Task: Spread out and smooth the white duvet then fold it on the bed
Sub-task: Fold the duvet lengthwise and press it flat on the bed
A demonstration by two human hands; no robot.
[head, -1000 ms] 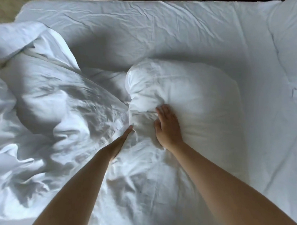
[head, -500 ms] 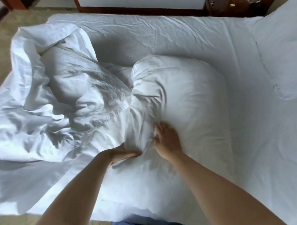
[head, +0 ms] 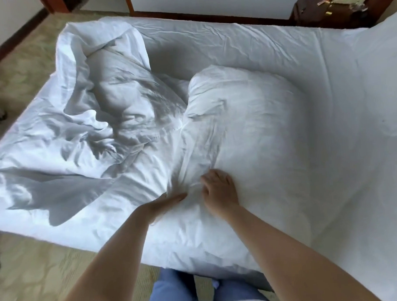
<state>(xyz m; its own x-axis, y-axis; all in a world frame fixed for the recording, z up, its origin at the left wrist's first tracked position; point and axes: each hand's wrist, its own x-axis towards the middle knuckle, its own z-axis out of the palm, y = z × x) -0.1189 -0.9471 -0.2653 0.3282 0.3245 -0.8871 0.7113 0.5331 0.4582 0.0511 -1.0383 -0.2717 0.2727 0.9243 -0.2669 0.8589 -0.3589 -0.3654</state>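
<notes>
the white duvet [head: 249,130] is lying bunched on the bed [head: 256,41], looking soft and puffy; the left hand [head: 163,203] is pressing flat while the right hand [head: 219,188] is gathering a fold, best taken by its edges

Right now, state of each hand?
Left hand: fingers straight, pushing edge-on into the crumpled white duvet; holds nothing.
Right hand: fingers curled, gripping a bunched fold of that duvet.
</notes>
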